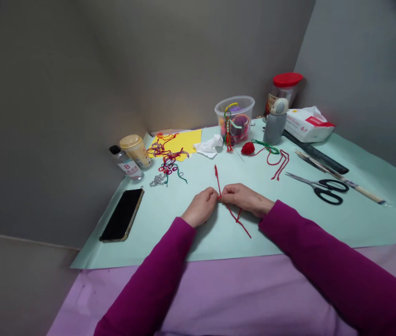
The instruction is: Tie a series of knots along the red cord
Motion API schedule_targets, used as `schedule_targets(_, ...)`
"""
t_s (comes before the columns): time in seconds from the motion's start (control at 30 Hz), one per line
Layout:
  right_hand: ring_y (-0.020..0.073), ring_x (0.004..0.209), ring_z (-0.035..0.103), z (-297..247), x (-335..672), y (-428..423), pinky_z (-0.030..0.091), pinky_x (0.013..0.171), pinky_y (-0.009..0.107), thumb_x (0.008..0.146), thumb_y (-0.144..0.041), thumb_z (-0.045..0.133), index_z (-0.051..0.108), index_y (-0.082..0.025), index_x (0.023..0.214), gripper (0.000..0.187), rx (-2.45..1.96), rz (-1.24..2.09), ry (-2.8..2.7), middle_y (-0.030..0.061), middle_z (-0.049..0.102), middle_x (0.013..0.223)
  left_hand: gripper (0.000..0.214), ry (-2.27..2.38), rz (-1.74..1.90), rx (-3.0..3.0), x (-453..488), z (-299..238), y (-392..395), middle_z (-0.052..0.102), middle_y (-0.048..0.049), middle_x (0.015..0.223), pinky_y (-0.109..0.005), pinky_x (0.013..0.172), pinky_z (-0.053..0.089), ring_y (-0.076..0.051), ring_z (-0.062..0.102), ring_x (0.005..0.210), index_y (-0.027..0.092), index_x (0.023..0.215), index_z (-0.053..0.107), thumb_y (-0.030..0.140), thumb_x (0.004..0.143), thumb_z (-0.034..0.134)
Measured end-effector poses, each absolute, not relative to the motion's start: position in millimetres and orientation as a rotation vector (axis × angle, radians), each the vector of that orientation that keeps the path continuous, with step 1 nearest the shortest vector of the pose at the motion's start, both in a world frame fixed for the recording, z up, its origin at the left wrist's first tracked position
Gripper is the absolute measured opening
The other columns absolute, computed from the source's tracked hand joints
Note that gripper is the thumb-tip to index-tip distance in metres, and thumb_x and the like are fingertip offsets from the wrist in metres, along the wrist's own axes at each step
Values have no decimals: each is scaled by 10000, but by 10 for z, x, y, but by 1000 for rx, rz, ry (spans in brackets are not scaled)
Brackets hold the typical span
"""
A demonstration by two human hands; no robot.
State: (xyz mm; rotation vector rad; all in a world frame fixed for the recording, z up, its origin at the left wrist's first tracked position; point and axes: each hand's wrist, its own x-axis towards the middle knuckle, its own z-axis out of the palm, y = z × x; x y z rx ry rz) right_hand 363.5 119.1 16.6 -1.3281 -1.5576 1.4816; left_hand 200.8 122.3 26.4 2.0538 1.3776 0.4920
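Both hands meet over the near middle of the table, pinching a red cord (232, 213) between them. The fingers of my left hand (201, 205) are closed at the left of the crossing strands. From the right, my right hand (245, 198) grips the cord between thumb and forefinger. One stretch of cord runs away from me to a thicker end on the table. Loose tails trail toward me under the right hand. What sits exactly between the fingertips is too small to tell.
Scissors (319, 185) lie to the right, near a thin brush-like stick (362, 192). A phone (123, 215) is at left, below a small bottle (128, 163). Farther back are metal rings (158, 180), a red yarn ball (248, 148), a plastic tub (220, 112), a grey bottle (274, 128) and a tissue pack (308, 128).
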Motion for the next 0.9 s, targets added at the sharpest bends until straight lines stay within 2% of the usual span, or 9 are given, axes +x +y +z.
schedule_targets(0.17, 85, 496, 294, 131, 3644, 1208, 222, 478, 239, 687, -251, 539, 481, -179, 626, 110, -1314, 1440, -1593, -66, 366, 531, 273, 1327, 467, 1961, 2005, 271, 1266, 443, 25, 620, -231, 549, 292, -111, 388, 603, 171, 646, 462, 359, 823, 372)
schedule_targets(0.4, 83, 499, 327, 111, 3647, 1210, 253, 474, 228, 675, -207, 514, 518, -170, 644, 48, -1329, 1365, -1657, -63, 387, 533, 195, 1255, 402, 1685, 2024, 280, 1315, 288, 75, 473, -228, 444, 168, -76, 234, 443, 177, 657, 475, 343, 756, 448)
schedule_targets(0.53, 68, 399, 319, 191, 3688, 1184, 227, 401, 221, 696, -229, 490, 510, -182, 645, 73, -1440, 1475, -1660, -65, 417, 496, 180, 1260, 448, 1646, 2027, 275, 1296, 295, 77, 467, -218, 447, 162, -65, 229, 438, 171, 629, 465, 319, 731, 457)
schedule_targets(0.6, 76, 370, 370, 261, 3719, 1161, 245, 381, 220, 698, -226, 475, 503, -185, 635, 81, -1501, 1512, -1695, -46, 477, 495, 177, 1279, 472, 1646, 2026, 270, 1282, 318, 73, 480, -211, 453, 178, -63, 249, 449, 164, 625, 480, 314, 719, 465)
schedule_targets(0.73, 97, 419, 446, 442, 3709, 1053, 306, 432, 221, 706, -203, 470, 513, -186, 608, 108, -1546, 1267, -1910, -29, 513, 478, 179, 1277, 498, 1634, 2018, 256, 1270, 346, 69, 500, -203, 462, 202, -62, 264, 468, 158, 623, 497, 314, 709, 474)
schedule_targets(0.9, 102, 490, 424, 572, 3539, 830, 261, 490, 240, 736, -175, 458, 488, -186, 570, 169, -1528, 892, -2255, -18, 518, 519, 196, 1243, 539, 1565, 1994, 199, 1286, 372, 62, 508, -201, 452, 206, -56, 271, 470, 142, 603, 513, 318, 690, 518)
